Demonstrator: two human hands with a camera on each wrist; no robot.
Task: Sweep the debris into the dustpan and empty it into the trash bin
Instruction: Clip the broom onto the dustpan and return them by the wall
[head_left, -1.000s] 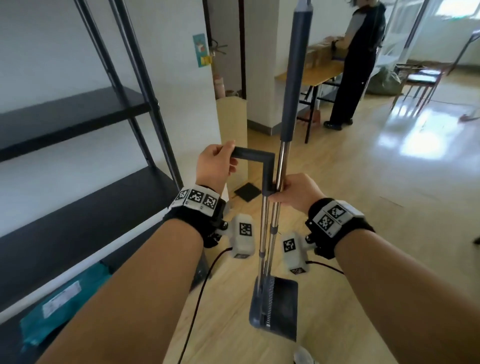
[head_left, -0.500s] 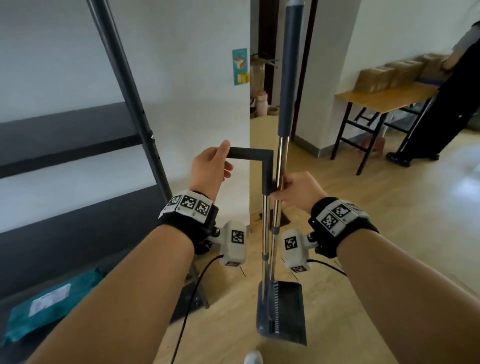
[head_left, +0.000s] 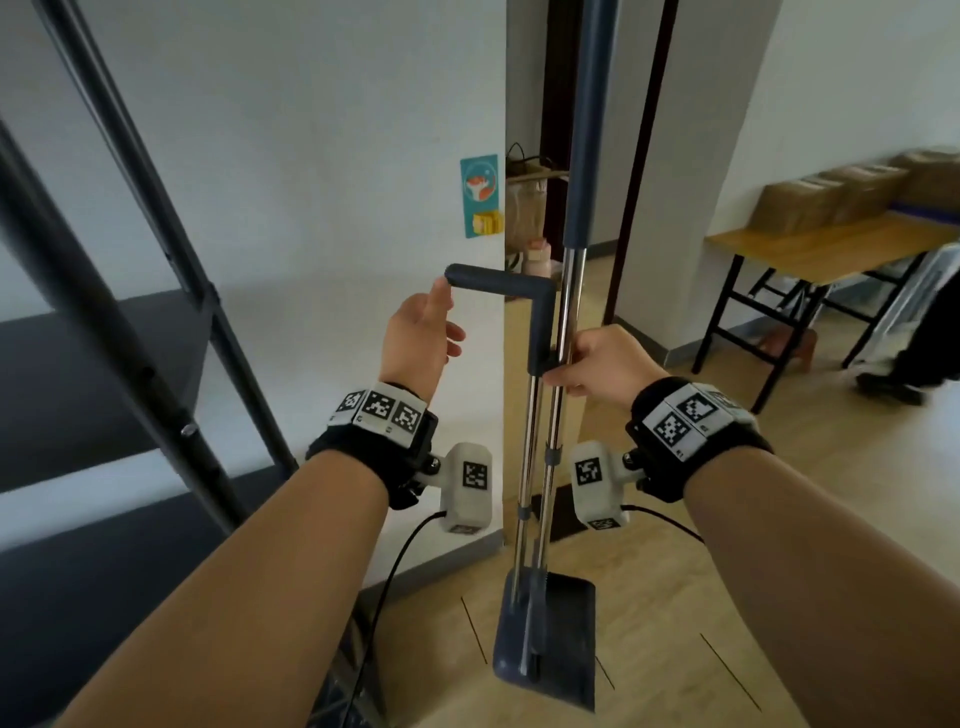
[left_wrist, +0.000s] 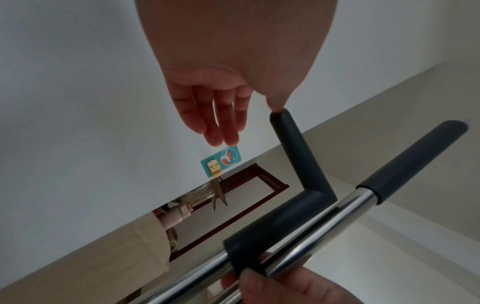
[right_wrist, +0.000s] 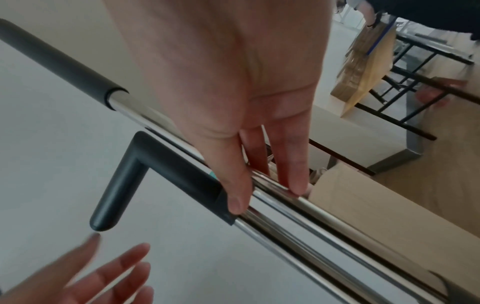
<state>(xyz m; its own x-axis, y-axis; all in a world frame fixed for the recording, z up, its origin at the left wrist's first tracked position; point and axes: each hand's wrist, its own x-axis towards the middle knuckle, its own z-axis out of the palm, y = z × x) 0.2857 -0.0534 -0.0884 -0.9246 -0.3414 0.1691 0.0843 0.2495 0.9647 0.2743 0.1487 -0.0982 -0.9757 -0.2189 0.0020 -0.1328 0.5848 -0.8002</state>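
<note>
Left hand (head_left: 418, 332): fingers straight and spread apart, holding nothing; only the thumb tip meets the rounded end of the dark grey L-shaped dustpan handle (head_left: 501, 286), the other fingers (left_wrist: 221, 121) well clear of it. Right hand (head_left: 605, 366): grasping two upright poles together, the chrome metal broom pole (head_left: 569, 322) and the chrome dustpan pole (head_left: 530, 441). In the right wrist view the thumb (right_wrist: 233, 185) presses the lower end of the dark handle sleeve, and two fingers lie along the chrome tube; the curl of the remaining fingers is hidden behind the poles. Both poles stand near vertical, side by side and touching. Dark grey plastic dustpan (head_left: 550, 639) sits on the pale wooden floor (head_left: 753, 545) at the foot of the poles, just beside the white wall (head_left: 311, 156). Broom head hard to make out: it seems tucked against the pan. The broom's dark grey foam grip (head_left: 587, 130) is cut off at the top edge. Debris and trash bin not identifiable. Black metal shelving rack (head_left: 156, 322) stands at left, partly cut off.
</note>
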